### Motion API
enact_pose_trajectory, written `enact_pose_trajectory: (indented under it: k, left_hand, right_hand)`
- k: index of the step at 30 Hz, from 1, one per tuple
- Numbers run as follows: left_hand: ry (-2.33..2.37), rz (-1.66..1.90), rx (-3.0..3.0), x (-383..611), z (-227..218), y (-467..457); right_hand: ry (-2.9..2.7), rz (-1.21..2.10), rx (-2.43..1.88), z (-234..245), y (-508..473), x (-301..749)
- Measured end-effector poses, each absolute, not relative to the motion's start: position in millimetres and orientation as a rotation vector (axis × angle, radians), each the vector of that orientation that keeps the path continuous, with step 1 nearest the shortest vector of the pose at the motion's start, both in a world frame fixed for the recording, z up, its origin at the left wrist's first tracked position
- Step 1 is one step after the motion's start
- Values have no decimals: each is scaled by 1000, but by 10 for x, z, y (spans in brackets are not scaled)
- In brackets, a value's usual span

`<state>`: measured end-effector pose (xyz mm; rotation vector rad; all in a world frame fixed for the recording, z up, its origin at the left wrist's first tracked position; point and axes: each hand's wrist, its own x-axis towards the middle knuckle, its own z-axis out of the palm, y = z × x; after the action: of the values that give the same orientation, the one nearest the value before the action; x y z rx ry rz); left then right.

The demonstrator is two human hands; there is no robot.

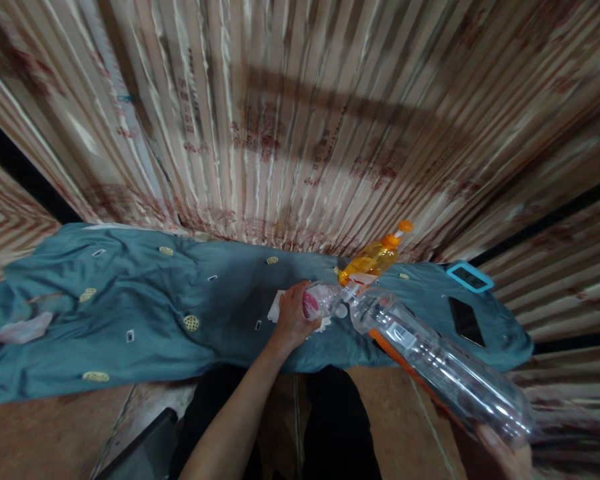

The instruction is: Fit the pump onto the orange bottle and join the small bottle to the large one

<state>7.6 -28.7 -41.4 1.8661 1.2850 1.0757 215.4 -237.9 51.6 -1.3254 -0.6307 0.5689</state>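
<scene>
A pleated curtain (305, 133) spanned the upper frame, and a blue-green cloth (155, 320) covered the surface across the middle. At the far left of the frame, a white scrap (27, 330) lay on the cloth. At lower left, a dark grey object (143, 450) stood at floor level; its type could not be told. At centre, white paper (275, 307) lay partly beneath the left hand (294, 313), whose fingers were clamped around the small bottle (325, 300). The small bottle was clear, with a pink marking, and lay tilted with its neck toward the right. Just right of centre, its neck met the narrow end of the large bottle (440, 360); whether the two mouths touched could not be told. Behind this junction stood a yellow bottle (373, 259) with an orange top. The large bottle, clear with an orange strip along its underside, sloped down to the lower right. At right, a blue-framed device (470, 277) lay above a black phone (466, 321) on the cloth. At lower right, the right hand (507, 457) gripped the large bottle's base, thumb against it, other fingers largely hidden.
</scene>
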Motion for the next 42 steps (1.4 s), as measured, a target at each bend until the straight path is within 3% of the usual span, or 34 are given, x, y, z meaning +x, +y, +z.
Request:
enact_pose_trajectory:
  k: [42]
  left_hand:
    - [1283,1125,1877,75,-429,-287]
  right_hand:
    - [-491,598,-1349,526,-2392,2008]
